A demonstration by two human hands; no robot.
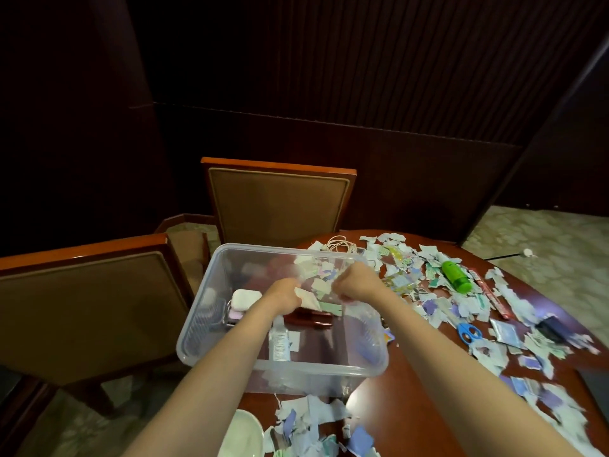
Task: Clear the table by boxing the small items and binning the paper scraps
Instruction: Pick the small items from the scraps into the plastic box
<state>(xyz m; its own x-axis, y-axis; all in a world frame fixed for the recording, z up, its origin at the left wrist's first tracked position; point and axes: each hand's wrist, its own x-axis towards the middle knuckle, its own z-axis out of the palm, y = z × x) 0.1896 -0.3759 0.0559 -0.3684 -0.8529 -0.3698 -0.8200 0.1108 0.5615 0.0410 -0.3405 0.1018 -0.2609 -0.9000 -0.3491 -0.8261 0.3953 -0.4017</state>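
I am holding both hands over the clear box (329, 369), which is sitting at the table's (412, 407) left edge. My left hand (283, 293) is pinching a pale scrap (308, 299) just above the things already boxed: a white case (242, 300) and a spray bottle (279, 341). My right hand (354, 285) is curled shut beside it, and I cannot tell whether anything is in it.

I am judging that this scrap belongs in the bin, not here, so I am aiming to lift it straight up and clear of the rim without shedding bits among the boxed items. No bin is showing, so I am expecting to turn away to find one.

Paper scraps (494, 351) are lying thick across the table to my right, with the green bottle (456, 277) and blue scissors (468, 332) among them. Picking those solid things out first is making the sweeping easier.
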